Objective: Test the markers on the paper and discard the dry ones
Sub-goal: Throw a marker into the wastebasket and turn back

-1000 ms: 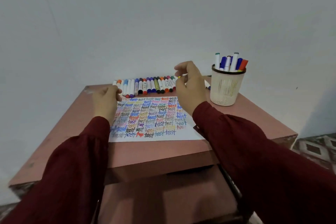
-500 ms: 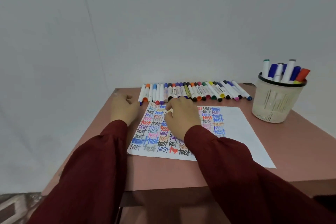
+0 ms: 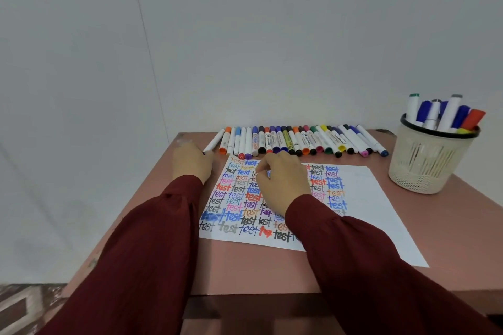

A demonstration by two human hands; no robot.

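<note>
Some two dozen capped markers [image 3: 294,141] lie side by side along the table's [image 3: 449,226] far edge, behind paper [image 3: 370,212] crowded with coloured "test" words. At the row's left, the left hand [image 3: 190,162] touches the leftmost marker [image 3: 215,140], its grip hidden. The right hand [image 3: 283,183], fingers curled, covers mid-paper; whether it holds anything I cannot tell. A cup [image 3: 427,163] of markers stands at the far right corner.

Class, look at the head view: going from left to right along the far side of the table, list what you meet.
Left hand → row of markers lying flat → mesh cup holding more markers.
</note>
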